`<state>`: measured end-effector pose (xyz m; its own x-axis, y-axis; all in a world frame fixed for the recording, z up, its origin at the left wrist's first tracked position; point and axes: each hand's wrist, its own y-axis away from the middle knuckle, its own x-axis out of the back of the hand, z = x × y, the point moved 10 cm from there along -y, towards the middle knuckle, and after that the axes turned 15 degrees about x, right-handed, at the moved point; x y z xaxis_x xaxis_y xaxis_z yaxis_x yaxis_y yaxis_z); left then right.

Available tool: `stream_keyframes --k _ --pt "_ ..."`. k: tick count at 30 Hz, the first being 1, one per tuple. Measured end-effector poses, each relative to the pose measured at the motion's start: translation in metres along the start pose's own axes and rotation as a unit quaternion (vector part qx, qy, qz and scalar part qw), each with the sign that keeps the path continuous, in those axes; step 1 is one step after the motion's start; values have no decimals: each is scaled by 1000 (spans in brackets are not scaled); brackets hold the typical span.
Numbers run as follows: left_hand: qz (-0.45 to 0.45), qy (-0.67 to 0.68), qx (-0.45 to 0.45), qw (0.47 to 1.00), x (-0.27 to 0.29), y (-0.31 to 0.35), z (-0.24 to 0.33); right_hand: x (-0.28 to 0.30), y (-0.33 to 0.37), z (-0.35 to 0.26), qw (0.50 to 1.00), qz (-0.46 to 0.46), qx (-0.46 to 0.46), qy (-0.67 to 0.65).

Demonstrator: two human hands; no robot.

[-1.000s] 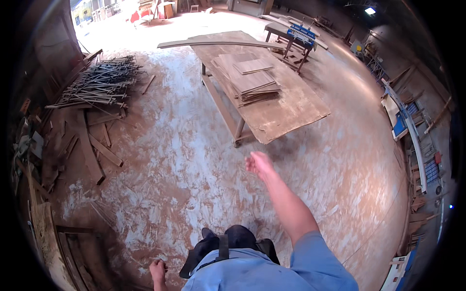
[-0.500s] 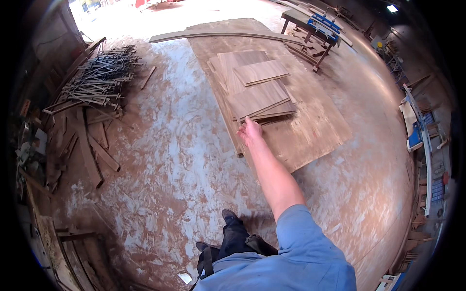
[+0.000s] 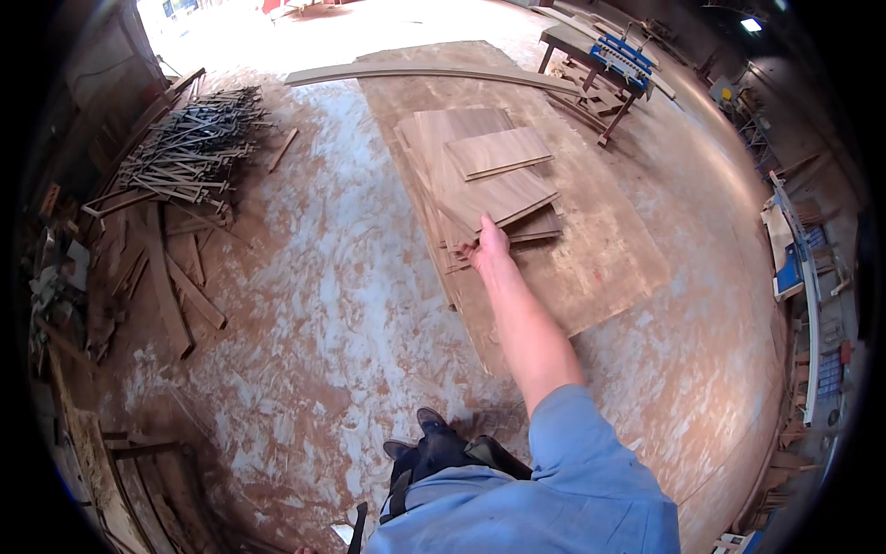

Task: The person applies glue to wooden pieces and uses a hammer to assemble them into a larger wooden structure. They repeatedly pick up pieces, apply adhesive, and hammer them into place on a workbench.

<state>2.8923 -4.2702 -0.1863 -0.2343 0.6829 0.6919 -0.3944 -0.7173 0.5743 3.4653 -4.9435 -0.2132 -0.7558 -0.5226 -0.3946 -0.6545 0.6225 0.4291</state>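
Head cam: my R hand (image 3: pixel 493 247) prob pinching the wood panel (image 3: pixel 498 197) at its near edge, thumb above/fingers below for a firm hold imo. Panel's atop the stack (image 3: pixel 543 224) on the table (image 3: pixel 604 272), small board (image 3: pixel 498 152) on it. L hand (image 3: pixel 305 551) barely in frame, can't tell grip.

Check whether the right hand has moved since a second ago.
Yes, forward: the right hand has gone from short of the table to the near edge of the stacked panels.
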Motion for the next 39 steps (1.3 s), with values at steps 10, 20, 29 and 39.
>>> stream_keyframes --k 10,20,29,39 --pt "-66 53 112 990 -47 -21 -27 39 -59 -150 973 -46 212 79" --pt "-69 -36 267 960 -53 43 -66 42 -273 -175 991 1 134 -20" --pt "-60 23 288 956 -59 97 -83 26 -314 -167 998 25 63 -6" --pt "65 88 269 957 -117 183 -110 -65 -190 -252 896 -310 272 166"
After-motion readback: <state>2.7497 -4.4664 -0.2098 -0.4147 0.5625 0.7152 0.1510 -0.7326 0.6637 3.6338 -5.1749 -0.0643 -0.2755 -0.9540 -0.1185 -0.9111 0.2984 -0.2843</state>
